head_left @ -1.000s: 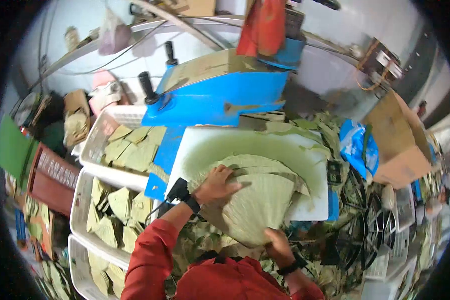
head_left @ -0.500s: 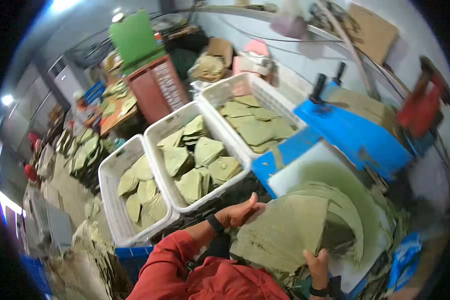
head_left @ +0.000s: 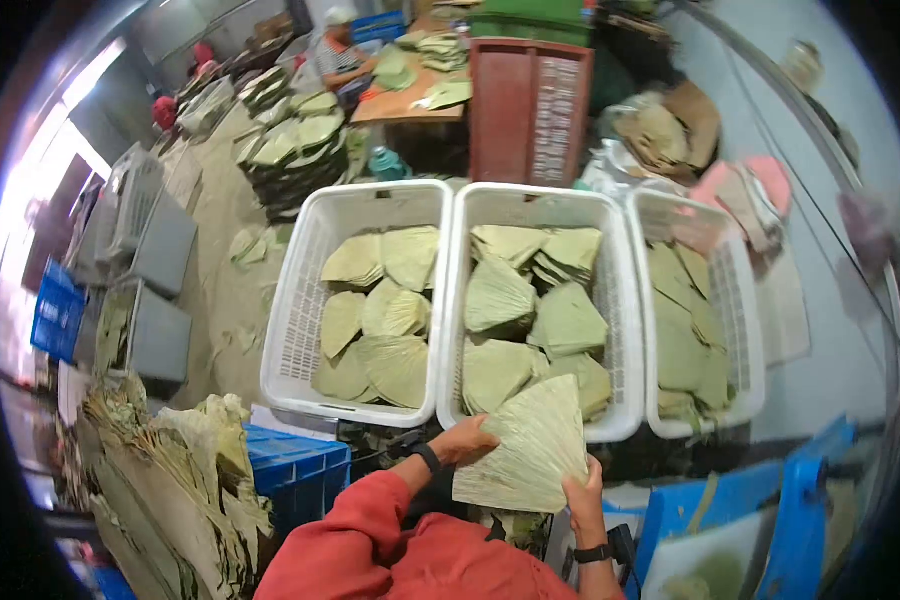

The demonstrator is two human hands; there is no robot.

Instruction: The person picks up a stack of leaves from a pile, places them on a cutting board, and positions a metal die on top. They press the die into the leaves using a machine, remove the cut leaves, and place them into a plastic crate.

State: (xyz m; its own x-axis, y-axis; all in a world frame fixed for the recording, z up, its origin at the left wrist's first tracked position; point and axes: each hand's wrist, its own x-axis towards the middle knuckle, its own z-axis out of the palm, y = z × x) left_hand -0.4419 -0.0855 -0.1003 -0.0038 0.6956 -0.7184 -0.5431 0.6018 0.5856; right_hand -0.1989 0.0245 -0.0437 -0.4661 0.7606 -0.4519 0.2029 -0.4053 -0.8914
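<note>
A fan-shaped stack of dried green leaves (head_left: 526, 448) is held in front of my body. My left hand (head_left: 465, 440) grips its left edge, and my right hand (head_left: 582, 492) closes on its lower right corner. The stack's upper tip overlaps the near rim of the middle white basket (head_left: 625, 320), where several similar leaf stacks (head_left: 500, 295) lie. On its left, another white basket (head_left: 295, 330) holds more fan-shaped stacks. The right white basket (head_left: 747, 330) contains flatter leaf pieces.
The blue frame with its white board (head_left: 715, 555) stands at lower right. Beside my left arm are a blue crate (head_left: 295, 470) and large dried leaves (head_left: 170, 480). Behind the baskets are a red-brown bin (head_left: 530, 110) and a person (head_left: 340, 60) at a table.
My view has swung left from the white board to the baskets. Both hands have carried the leaf stack off the board; my left hand now grips its edge.
</note>
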